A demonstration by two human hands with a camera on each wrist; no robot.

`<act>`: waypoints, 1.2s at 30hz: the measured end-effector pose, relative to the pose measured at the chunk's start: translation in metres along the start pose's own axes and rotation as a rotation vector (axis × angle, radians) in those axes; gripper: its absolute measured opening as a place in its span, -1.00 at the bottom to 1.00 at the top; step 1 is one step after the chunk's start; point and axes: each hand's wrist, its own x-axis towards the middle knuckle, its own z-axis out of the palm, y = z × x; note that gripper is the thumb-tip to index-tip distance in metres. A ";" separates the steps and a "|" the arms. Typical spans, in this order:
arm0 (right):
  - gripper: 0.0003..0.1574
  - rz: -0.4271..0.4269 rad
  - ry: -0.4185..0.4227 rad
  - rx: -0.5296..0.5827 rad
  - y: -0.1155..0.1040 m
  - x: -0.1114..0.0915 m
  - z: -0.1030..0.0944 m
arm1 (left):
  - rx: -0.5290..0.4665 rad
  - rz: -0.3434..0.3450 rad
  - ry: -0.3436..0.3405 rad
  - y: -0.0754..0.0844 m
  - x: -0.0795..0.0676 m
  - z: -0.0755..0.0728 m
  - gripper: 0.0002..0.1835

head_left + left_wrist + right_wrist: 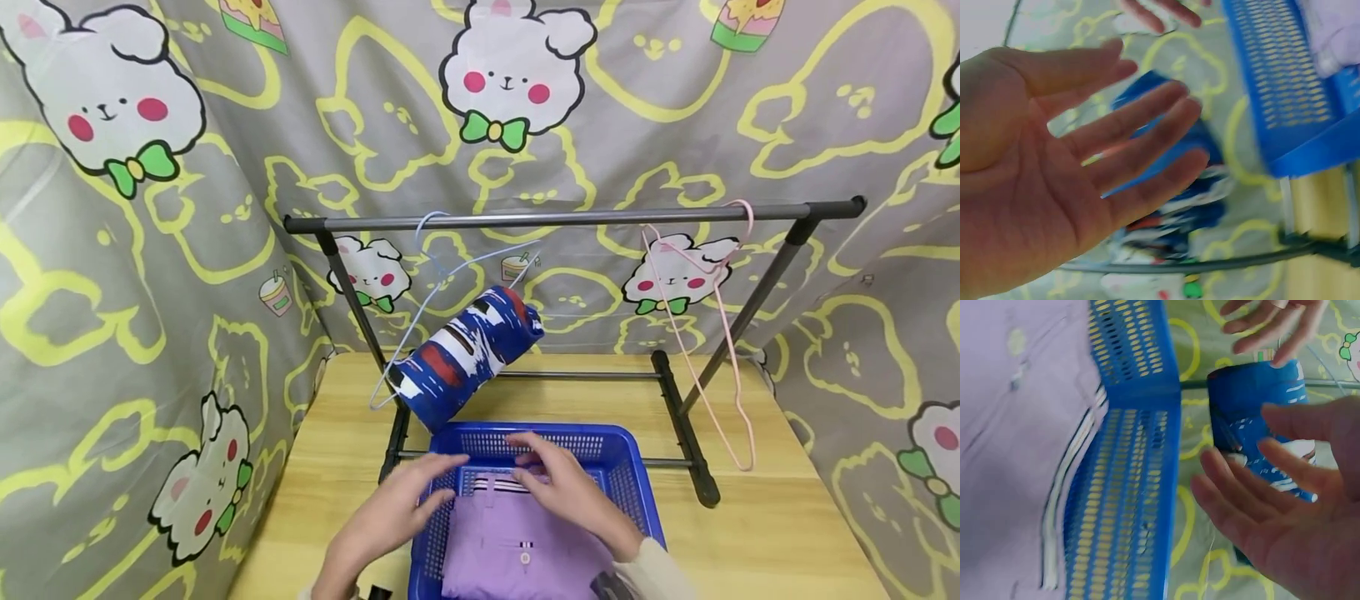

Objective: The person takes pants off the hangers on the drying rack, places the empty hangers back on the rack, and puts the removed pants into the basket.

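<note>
Hands (401,504) (561,483) apart, loosely spread, near blue basket (540,429) holding purple garment (517,529), wood-grain tabletop (795,517), rabbit-print curtain (517,83) behind.

Both hands (401,504) (562,483) apart, fingers (1147,147) loosely spread

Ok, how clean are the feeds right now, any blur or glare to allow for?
Head view: evenly lit, clothes rack and blue basket clear; left wrist view: hazy, pale at upper left, patterned cloth blurred behind the left hand; right wrist view: soft, purple garment smeared.
</note>
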 end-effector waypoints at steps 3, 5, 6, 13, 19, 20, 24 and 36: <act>-0.47 0.017 0.076 0.065 -0.010 0.017 0.006 | 0.017 0.010 0.138 0.006 0.000 -0.023 -0.55; -0.48 0.038 0.099 0.154 -0.022 0.027 0.010 | 0.001 0.023 0.198 0.009 0.000 -0.039 -0.56; -0.48 0.051 0.101 0.215 -0.030 0.031 0.012 | -0.011 0.033 0.226 0.011 0.000 -0.047 -0.56; -0.34 0.084 0.070 0.408 -0.087 0.067 0.015 | 0.036 0.167 0.521 0.020 0.019 -0.104 -0.54; -0.32 0.027 0.174 0.470 -0.098 0.094 0.037 | 0.156 0.218 0.708 0.020 0.050 -0.142 -0.58; -0.32 0.018 0.195 0.459 -0.100 0.098 0.041 | 0.176 0.222 0.726 0.019 0.055 -0.146 -0.58; -0.27 0.023 0.209 0.473 -0.116 0.113 0.047 | 0.259 0.279 0.786 0.015 0.078 -0.156 -0.54; -0.12 0.140 0.175 0.809 -0.132 0.155 0.062 | 0.561 0.207 0.750 0.007 0.122 -0.184 -0.44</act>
